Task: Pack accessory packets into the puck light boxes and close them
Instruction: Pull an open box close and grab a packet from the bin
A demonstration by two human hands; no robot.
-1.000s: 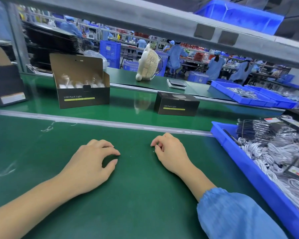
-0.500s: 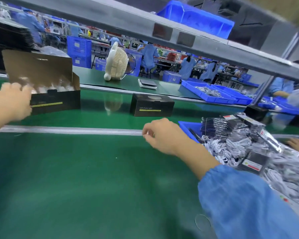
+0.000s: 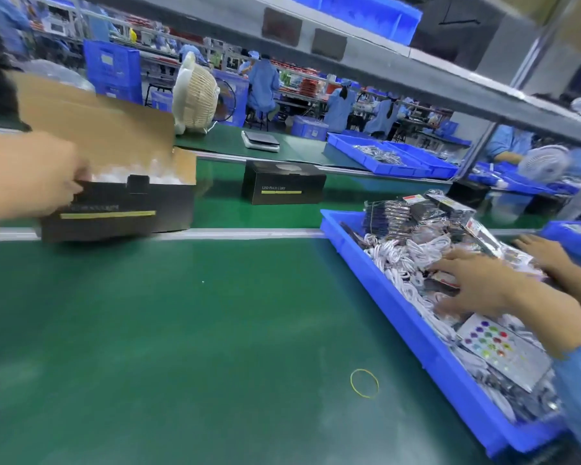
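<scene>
An open black puck light box (image 3: 121, 209), brown lid flap raised and white contents showing, sits across the pale strip at the belt's edge on the left. My left hand (image 3: 31, 176), blurred, grips its left front rim. A closed puck light box (image 3: 282, 186) stands farther back on the belt. On the right, a blue bin (image 3: 399, 310) holds accessory packets (image 3: 413, 253) with white cables and dark sleeves. My right hand (image 3: 473, 283) lies in the bin with fingers spread over the packets; it encloses nothing that I can see.
Another person's hand (image 3: 544, 253) rests at the bin's far right. A yellow rubber band (image 3: 364, 383) lies on the green mat near me. A white fan (image 3: 195, 95), a small scale (image 3: 260, 140) and blue trays (image 3: 383, 159) sit beyond the belt. A shelf runs overhead.
My left hand left the mat, reached the open box and pulled it toward me. My right hand moved off the mat to the right into the blue bin.
</scene>
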